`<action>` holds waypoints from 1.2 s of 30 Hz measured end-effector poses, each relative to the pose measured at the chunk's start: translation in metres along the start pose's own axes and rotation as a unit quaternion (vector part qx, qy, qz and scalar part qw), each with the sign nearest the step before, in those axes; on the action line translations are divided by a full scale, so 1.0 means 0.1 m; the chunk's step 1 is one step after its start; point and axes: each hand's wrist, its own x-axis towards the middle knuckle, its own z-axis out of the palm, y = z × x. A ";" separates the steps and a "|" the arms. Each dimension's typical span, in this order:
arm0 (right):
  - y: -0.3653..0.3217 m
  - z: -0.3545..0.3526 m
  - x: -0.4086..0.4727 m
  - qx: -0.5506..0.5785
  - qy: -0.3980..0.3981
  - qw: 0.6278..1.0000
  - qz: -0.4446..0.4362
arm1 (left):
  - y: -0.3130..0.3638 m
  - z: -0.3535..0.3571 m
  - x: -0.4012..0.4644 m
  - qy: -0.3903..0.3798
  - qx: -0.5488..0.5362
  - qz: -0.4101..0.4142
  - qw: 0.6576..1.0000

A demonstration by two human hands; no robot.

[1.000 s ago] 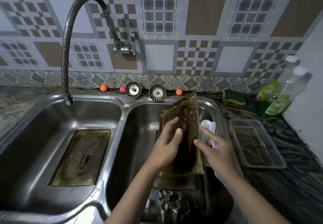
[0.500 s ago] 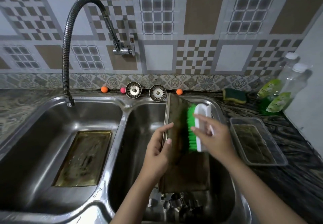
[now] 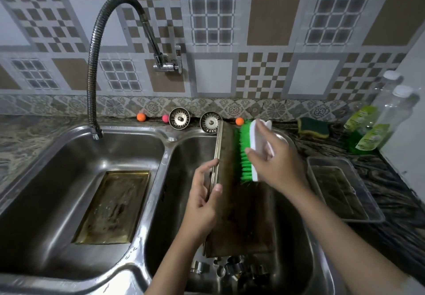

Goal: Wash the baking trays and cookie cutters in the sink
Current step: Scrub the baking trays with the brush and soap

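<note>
Scrubbing now: your left hand (image 3: 203, 199) pinches the baking tray (image 3: 241, 207) by its rim, propping it on edge over the right sink basin (image 3: 184, 179) so your right hand (image 3: 274, 163), wrapped around the green-bristled brush (image 3: 249, 152), reaches its grimy face.

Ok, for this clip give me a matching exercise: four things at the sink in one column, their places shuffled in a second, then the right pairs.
Things:
1. scrub brush
2. golden tray
3. cookie cutters
4. sponge

Places:
A. flat on the left basin's bottom
B. on the counter by the green soap bottles
C. in the right hand, bristles against the upright tray
D. at the right basin's bottom, below the upright tray

Pairs: 1-C, 2-A, 3-D, 4-B
</note>
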 end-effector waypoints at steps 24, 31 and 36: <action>-0.09 0.35 -0.64 -0.017 -0.146 0.983 -0.108 | -0.03 -0.17 0.20 0.064 -0.047 -0.009 0.997; 0.43 0.09 -0.14 -0.042 0.026 0.999 0.017 | -0.10 -0.19 0.15 0.063 -0.090 -0.028 0.994; -0.02 0.45 -0.93 -0.045 -0.097 0.988 -0.113 | -0.10 -0.23 0.27 0.076 -0.111 -0.022 0.991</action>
